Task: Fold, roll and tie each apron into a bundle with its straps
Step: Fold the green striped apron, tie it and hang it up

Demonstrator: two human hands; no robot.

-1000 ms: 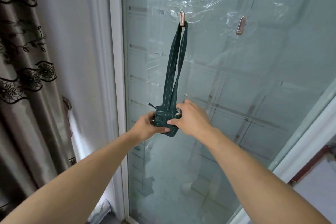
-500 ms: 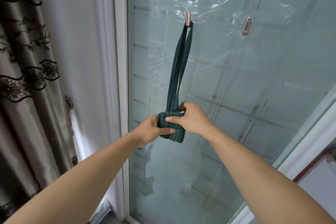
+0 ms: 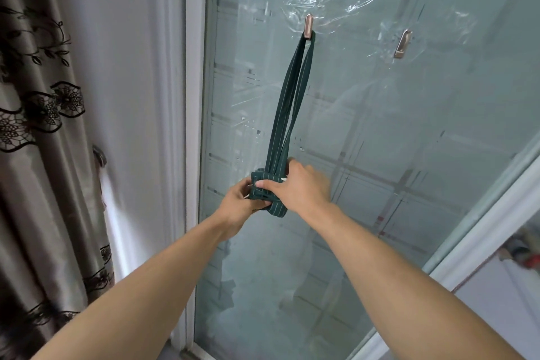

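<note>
Hanging from the left hook [image 3: 308,27] in the upper middle of the frame, the dark green striped apron [image 3: 267,194] is already folded and rolled into a small bundle, and its long strap loop [image 3: 287,102] runs up from the bundle to that hook on the glass door [image 3: 409,140]. I judge the folding and rolling finished for this apron; what remains seems to be the tightening or tucking of the straps around the roll, though the knot itself is covered by the fingers and I cannot say if it is complete. A second hook [image 3: 403,44] to the right carries nothing. Both arms reach forward and up from the bottom of the frame and meet at the centre. The left hand [image 3: 239,202] is closed around the bundle from the left and below, with the fingers curled under it. The right hand [image 3: 301,184] comes over from the right, its thumb pressed on the front of the roll and the fingers wrapped behind, so it also clamps the bundle. A patterned curtain [image 3: 35,126] hangs at the left edge.
</note>
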